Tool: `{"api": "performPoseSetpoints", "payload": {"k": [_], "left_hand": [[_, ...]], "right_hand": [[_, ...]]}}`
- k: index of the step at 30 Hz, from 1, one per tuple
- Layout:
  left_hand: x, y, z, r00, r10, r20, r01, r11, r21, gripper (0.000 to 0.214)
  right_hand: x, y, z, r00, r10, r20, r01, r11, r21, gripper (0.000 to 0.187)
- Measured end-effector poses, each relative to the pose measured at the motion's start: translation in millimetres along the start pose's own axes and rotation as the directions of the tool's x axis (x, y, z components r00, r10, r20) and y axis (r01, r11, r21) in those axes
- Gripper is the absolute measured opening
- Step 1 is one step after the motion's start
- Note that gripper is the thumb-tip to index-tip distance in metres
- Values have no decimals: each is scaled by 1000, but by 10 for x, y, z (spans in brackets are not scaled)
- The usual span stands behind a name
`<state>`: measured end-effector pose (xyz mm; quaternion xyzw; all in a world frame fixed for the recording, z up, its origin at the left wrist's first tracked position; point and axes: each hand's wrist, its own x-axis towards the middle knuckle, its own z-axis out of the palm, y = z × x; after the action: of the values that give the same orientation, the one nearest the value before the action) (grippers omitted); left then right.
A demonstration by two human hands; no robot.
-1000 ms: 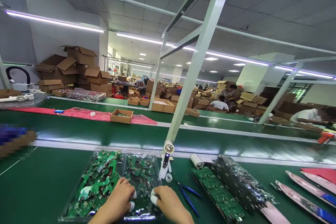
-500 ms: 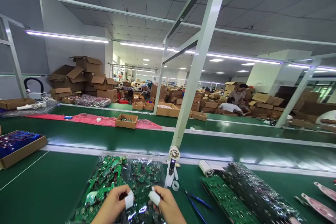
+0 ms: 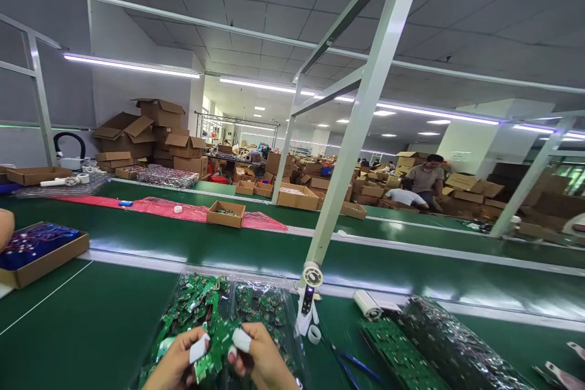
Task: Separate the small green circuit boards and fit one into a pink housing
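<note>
My left hand and my right hand meet low in the view, with white finger cots on their fingertips. Between them they pinch a green circuit board. Just behind and under the hands lies a clear plastic bag full of loose green circuit boards. To the right of my right hand are blue-handled pliers, and beyond them a row of green boards next to a long stack of boards in shiny bags.
The green workbench runs across the view, with a white tape roll and a white post-mounted device. A box of blue-lined boards sits left. A co-worker's arm enters there. Conveyor belts, cardboard boxes and people stand beyond.
My hands have come together and raised a green board above the bag. The whole scene has shifted right and down in view, and a co-worker's arm has appeared at the left edge.
</note>
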<state>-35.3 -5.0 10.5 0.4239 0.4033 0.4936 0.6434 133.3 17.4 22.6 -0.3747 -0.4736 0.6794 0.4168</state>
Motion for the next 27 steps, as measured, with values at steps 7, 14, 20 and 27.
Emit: {"api": "performPoseSetpoints", "payload": {"k": [7, 14, 20, 27], "left_hand": [[108, 36, -145, 988, -2, -152, -24, 985, -169, 60], [60, 199, -350, 979, 157, -133, -119, 959, 258, 42], [-54, 412, -443, 911, 358, -205, -139, 733, 665, 11], [63, 520, -571, 913, 320, -252, 28, 567, 823, 20]], "right_hand": [[354, 52, 380, 1000, 11, -28, -5, 976, 218, 53], [392, 26, 347, 999, 16, -30, -17, 999, -34, 50], [317, -21, 301, 977, -159, -142, 110, 947, -303, 52], [459, -258, 82, 983, -94, -155, 14, 892, -452, 41]]}}
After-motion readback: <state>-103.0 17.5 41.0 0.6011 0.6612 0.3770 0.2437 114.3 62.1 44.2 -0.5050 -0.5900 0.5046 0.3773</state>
